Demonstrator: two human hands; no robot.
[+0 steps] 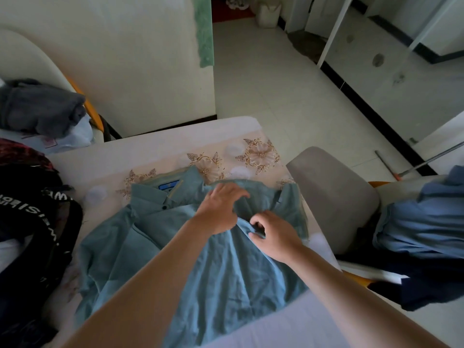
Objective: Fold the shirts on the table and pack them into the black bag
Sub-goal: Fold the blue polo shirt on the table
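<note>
Teal shirt (200, 259) lies spread front-up across the middle of the table (150, 146), its collar toward 12 o'clock and its hem running off the near edge at 6 o'clock. We see both bare hands meeting on its chest. The left hand (221, 209) has its fingers curled down, gathering a fold of fabric just below the collar. The right hand (273, 234), just beside it at 4 o'clock, pinches the front edge of the shirt between thumb and bent fingers.

A blue label (169, 185) shows inside the collar, but its writing is too small for us to read. A dark button (164, 207) sits at the collar's left point. The table carries a cloth printed with pale flowers and gold leaves.

At 9 o'clock the black bag (37, 222) slumps open against the table's edge. Its strap bears white capital letters, seen upside down; we cannot make out a whole word.

At 3 o'clock stands a grey chair (334, 197), with a heap of blue clothing (421, 222) beyond it. A folded grey garment (40, 109) rests at 10 o'clock.
</note>
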